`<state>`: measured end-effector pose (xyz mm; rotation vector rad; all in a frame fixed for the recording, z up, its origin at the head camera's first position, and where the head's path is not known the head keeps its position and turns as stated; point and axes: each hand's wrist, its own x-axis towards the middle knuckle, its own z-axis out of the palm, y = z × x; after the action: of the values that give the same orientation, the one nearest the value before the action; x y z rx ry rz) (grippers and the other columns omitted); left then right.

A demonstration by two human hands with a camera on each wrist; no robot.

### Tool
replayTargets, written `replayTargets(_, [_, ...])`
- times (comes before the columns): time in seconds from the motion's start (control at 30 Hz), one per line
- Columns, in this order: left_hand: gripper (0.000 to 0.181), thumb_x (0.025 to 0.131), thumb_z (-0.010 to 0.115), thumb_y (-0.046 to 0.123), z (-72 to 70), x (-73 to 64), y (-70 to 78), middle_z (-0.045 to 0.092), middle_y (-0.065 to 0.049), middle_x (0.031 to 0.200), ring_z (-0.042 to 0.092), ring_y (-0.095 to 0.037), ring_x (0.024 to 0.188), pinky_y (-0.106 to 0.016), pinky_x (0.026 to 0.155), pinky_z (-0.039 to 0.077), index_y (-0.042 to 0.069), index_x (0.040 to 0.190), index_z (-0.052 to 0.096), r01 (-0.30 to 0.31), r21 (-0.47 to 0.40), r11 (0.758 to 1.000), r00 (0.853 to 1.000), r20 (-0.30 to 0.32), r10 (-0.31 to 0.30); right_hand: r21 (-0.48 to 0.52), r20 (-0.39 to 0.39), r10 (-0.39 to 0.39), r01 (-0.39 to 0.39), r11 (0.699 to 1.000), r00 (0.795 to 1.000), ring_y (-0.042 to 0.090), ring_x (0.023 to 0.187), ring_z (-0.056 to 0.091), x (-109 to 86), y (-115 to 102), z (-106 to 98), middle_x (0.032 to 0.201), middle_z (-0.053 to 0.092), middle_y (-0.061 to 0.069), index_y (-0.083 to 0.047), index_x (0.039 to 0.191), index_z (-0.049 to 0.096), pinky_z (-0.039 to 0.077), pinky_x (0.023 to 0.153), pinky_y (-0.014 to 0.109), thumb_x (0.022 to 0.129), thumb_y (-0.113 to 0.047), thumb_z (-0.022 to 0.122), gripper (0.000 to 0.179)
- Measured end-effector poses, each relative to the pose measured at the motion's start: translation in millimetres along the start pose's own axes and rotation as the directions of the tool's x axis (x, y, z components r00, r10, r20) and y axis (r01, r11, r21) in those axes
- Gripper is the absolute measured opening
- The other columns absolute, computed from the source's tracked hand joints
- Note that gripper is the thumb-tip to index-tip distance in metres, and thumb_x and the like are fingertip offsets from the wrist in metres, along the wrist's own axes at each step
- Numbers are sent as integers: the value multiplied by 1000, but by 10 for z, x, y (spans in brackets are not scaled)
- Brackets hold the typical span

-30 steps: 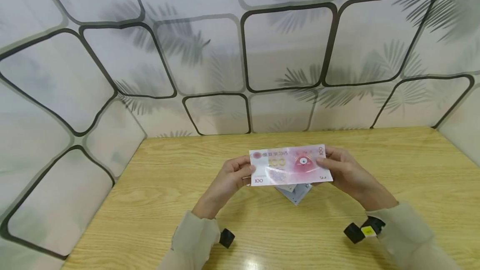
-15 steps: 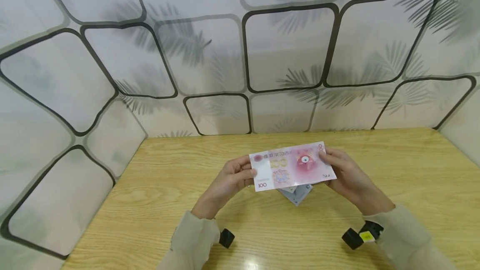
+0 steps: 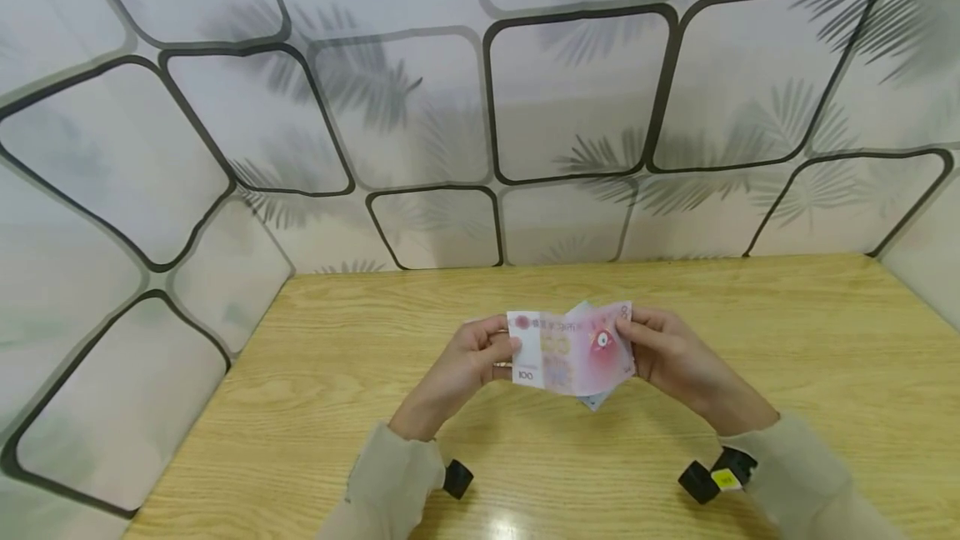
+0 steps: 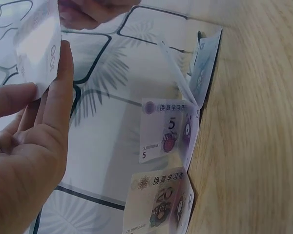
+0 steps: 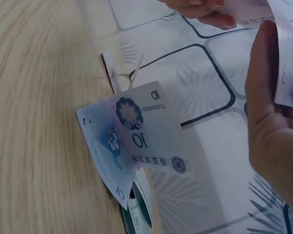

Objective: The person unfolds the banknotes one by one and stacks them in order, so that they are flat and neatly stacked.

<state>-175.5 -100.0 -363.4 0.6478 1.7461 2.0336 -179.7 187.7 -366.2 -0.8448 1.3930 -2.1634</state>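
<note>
Pink paper note [image 3: 567, 354], 100: ends pinched between the curled fingers of left hand [image 3: 462, 367] and right hand [image 3: 681, 367]; smooth half a second earlier, now buckled. Below the fingers: creased paper notes, blue 10 [image 5: 132, 141], violet 5 [image 4: 165, 131], tan 20 [image 4: 154, 202], rested on the wood-grained surface [image 3: 570, 473].

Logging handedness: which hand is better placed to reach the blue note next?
Probably the right hand: in the head view, the blue note peeks out nearer it than the left hand. Both hold the pink note, so the right must let go first.
</note>
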Motion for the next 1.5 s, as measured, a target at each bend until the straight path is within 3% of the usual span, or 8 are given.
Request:
replayTargets(0.3, [36, 105, 45, 1, 50, -2, 13, 67, -22, 113, 68, -16, 95, -32, 82, 59, -16, 136, 48, 34, 84, 996, 999, -27, -32, -253, -104, 62, -87, 964, 993, 12, 90, 68, 28, 5, 54, 107, 71, 0, -22, 113, 76, 59, 75, 29, 109, -8, 45, 34])
replayTargets(0.47, [33, 106, 45, 2, 49, -23, 44, 68, -17, 106, 69, -20, 96, -35, 84, 60, -14, 134, 51, 57, 146, 988, 997, -53, -50, -329, -172, 75, -129, 936, 982, 11, 89, 67, -6, -42, 39, 107, 71, 0, -23, 112, 76, 59, 73, 28, 108, -11, 49, 30])
replayTargets(0.57, [34, 106, 45, 1, 39, -46, 60, 68, -23, 113, 70, -25, 99, -37, 83, 60, -14, 136, 51, 50, 164, 985, 997, -72, -39, -362, -199, 77, -146, 921, 977, 11, 83, 66, -71, -90, 7, 102, 71, 0, -23, 111, 74, 58, 68, 26, 108, -11, 48, 29])
replayTargets(0.77, [35, 106, 44, -3, 33, -123, 68, 67, -27, 116, 70, -26, 99, -33, 81, 60, -12, 139, 50, 78, 156, 985, 988, -141, -56, -370, -170, 107, -164, 915, 980, 10, 66, 59, -192, -155, -81, 88, 69, 3, -17, 114, 71, 48, 52, 20, 109, -8, 46, 27])
replayTargets(0.9, [35, 106, 45, -2, 48, -167, 70, 69, -22, 113, 71, -26, 99, -34, 81, 60, -10, 140, 50, 88, 177, 980, 986, -152, -61, -379, -143, 118, -165, 911, 983, 11, 65, 60, -247, -167, -113, 88, 69, 6, -5, 115, 68, 53, 53, 23, 107, -3, 48, 22])
replayTargets(1.13, [19, 102, 54, -3, 55, -255, 78, 68, -12, 91, 71, -24, 90, -36, 75, 62, -14, 117, 57, 86, 222, 971, 987, -155, -51, -394, -167, 117, -175, 903, 979, 10, 66, 62, -338, -185, -131, 87, 70, 6, 9, 109, 61, 56, 55, 25, 104, 1, 52, 13])
replayTargets(1.3, [25, 98, 60, -3, 68, -321, 76, 69, -11, 92, 69, -18, 80, -39, 72, 62, -15, 119, 56, 111, 216, 970, 986, -148, -80, -395, -191, 181, -244, 886, 965, 9, 64, 61, -393, -210, -132, 86, 72, 6, 6, 106, 62, 56, 56, 25, 103, -1, 56, 9])
replayTargets(1.5, [44, 94, 62, -6, 80, -364, 56, 72, -18, 90, 70, -19, 73, -39, 68, 62, -12, 135, 48, 108, 205, 973, 990, -113, -86, -389, -159, 213, -259, 884, 964, 8, 65, 61, -455, -195, -147, 78, 67, 1, -5, 101, 67, 56, 57, 24, 103, -2, 56, 12])
